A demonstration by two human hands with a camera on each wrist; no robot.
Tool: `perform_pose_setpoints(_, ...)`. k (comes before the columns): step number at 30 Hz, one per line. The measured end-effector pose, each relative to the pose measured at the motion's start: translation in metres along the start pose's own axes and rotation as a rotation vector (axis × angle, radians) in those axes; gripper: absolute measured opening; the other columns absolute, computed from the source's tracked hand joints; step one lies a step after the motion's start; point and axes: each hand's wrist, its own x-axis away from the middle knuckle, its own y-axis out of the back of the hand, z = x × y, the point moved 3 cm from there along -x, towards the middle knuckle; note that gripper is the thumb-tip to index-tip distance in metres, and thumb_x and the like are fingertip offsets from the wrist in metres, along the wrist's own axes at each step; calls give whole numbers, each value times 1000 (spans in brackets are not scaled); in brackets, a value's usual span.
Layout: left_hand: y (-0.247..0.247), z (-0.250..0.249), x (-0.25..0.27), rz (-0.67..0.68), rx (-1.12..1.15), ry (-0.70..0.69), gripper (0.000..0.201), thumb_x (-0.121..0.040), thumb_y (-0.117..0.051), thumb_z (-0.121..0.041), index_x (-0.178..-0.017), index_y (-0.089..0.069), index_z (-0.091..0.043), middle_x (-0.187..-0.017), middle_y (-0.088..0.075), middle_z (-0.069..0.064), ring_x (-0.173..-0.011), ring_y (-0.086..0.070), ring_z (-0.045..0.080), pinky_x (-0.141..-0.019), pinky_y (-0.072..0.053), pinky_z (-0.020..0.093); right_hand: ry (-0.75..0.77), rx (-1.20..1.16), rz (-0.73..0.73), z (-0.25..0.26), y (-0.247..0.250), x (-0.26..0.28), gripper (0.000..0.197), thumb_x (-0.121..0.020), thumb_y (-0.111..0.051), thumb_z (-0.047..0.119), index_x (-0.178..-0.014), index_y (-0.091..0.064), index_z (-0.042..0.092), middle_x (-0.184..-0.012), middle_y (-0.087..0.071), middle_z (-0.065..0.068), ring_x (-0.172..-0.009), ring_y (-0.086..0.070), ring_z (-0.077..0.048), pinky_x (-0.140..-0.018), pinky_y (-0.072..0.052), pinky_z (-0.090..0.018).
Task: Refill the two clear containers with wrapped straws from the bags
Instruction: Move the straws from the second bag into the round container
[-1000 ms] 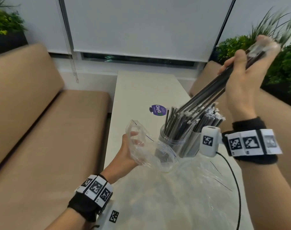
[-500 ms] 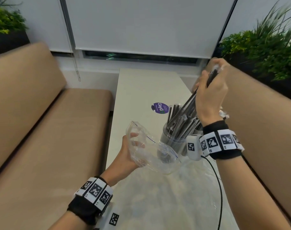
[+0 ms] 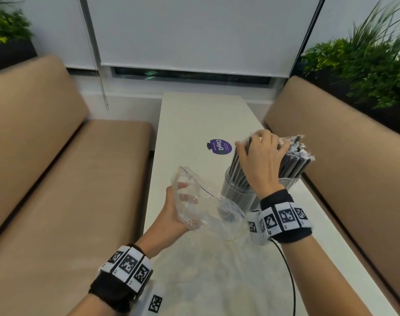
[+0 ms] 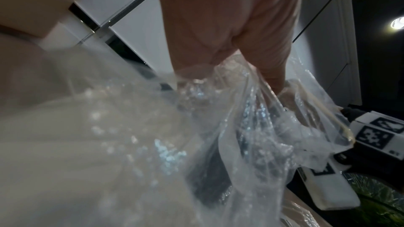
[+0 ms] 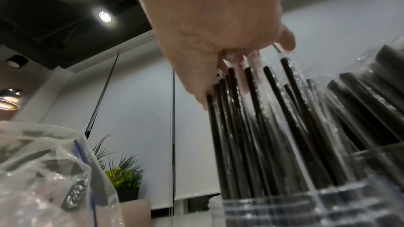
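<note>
Head view. Right hand (image 3: 259,164) now sits low, on top of the thin straws (image 3: 236,174) standing in the left container (image 3: 236,195); a second ago it was raised toward 1 o'clock with a slanted bunch above the cups. Bunch is in. Fingers are curled over the straw tops; cannot tell whether they pinch or only press. Right container (image 3: 290,180) at 3 o'clock of the first, touching or just beside it, holds thicker straws (image 3: 293,159). Left hand (image 3: 175,209) at 9 o'clock of the containers, position unchanged, grips the clear bag (image 3: 208,206) with its mouth held open. Purple sticker (image 3: 219,146) on the table (image 3: 194,115) at 12 o'clock.

Left wrist view. Left hand (image 4: 229,23) fingers closed on crumpled bag (image 4: 218,118) film; some dark contents show through, blurred.

Right wrist view. Right hand (image 5: 218,32) fingertips rest on the wrapped straw (image 5: 251,127) tops, thumb alongside. Bag (image 5: 43,170) at 8 o'clock shows a few dark pieces inside.

Judgement: one transfer finished; left container near full, bag nearly spent.
</note>
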Motion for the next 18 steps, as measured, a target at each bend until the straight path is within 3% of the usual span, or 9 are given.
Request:
perform_pose_setpoints(1, 1, 0, 0, -4, 3, 3, 86, -60, -80, -17, -128, -30, -34, -120, -54, 10, -98, -59, 12, -72, -53, 19, -4, 32, 24, -2, 0, 2, 27, -90, -63, 35, -93, -67, 9, -111, -64, -13, -106, -59, -33, -103, -28, -63)
perform_pose_setpoints(3, 3, 1, 0, -8, 12, 7, 85, -59, -80, -15, -127, -31, -34, -118, -54, 10, -95, -59, 12, -71, -53, 19, -25, -1, 47, -7, 6, 0, 41, -89, -62, 43, -118, -60, 14, -127, -59, -7, -122, -53, -28, -108, -16, -68)
perform_pose_setpoints(6, 4, 1, 1, -11, 14, 11, 87, -56, -80, -20, -127, -31, -33, -118, -54, 9, -96, -59, 11, -72, -53, 19, 16, -75, 71, -16, 20, -15, 58, -93, -60, 34, -145, -37, 24, -146, -47, -4, -137, -43, -24, -111, -10, -69)
perform_pose_setpoints(9, 3, 2, 0, -3, 8, 21, 87, -61, -79, -14, -130, -30, -31, -119, -54, 9, -97, -59, 10, -72, -53, 18, 133, -19, 361, -16, 12, -19, 45, -104, -38, 36, -147, -39, 23, -161, -29, -4, -150, -21, -24, -113, -2, -70)
perform_pose_setpoints(12, 1, 0, 1, 9, 7, 21, 86, -63, -78, -12, -131, -29, -31, -120, -53, 8, -98, -59, 11, -72, -53, 17, 152, -51, 639, -15, -5, -8, 58, -104, -15, 48, -153, -27, 19, -164, -17, -2, -153, -10, -19, -117, 8, -63)
perform_pose_setpoints(14, 0, -1, 2, 14, 4, 11, 84, -64, -78, -12, -129, -30, -32, -120, -53, 8, -99, -59, 11, -72, -53, 17, 159, -91, 668, -14, -10, -3, 67, -100, -12, 57, -156, -10, 20, -165, -13, -5, -153, -9, -19, -119, 7, -60)
perform_pose_setpoints(16, -1, -3, 4, 23, 8, 9, 82, -65, -79, -12, -128, -30, -34, -119, -52, 7, -99, -59, 11, -71, -53, 17, 222, -127, 641, -13, -11, 0, 71, -96, -21, 63, -155, 4, 31, -163, -17, -11, -152, -16, -25, -119, -1, -59)
perform_pose_setpoints(17, -2, -4, 5, 26, 11, 9, 82, -65, -79, -13, -128, -30, -35, -119, -52, 7, -99, -59, 11, -71, -54, 17, 270, -122, 615, -12, -11, 0, 72, -96, -32, 60, -155, 3, 35, -160, -26, -14, -149, -24, -28, -118, -10, -59)
perform_pose_setpoints(18, -3, -5, 6, 28, 11, 10, 82, -65, -80, -14, -127, -30, -36, -119, -52, 6, -99, -60, 11, -70, -54, 17, 306, -111, 592, -12, -11, -1, 71, -96, -44, 53, -155, -8, 35, -154, -37, -16, -144, -34, -32, -115, -22, -57)
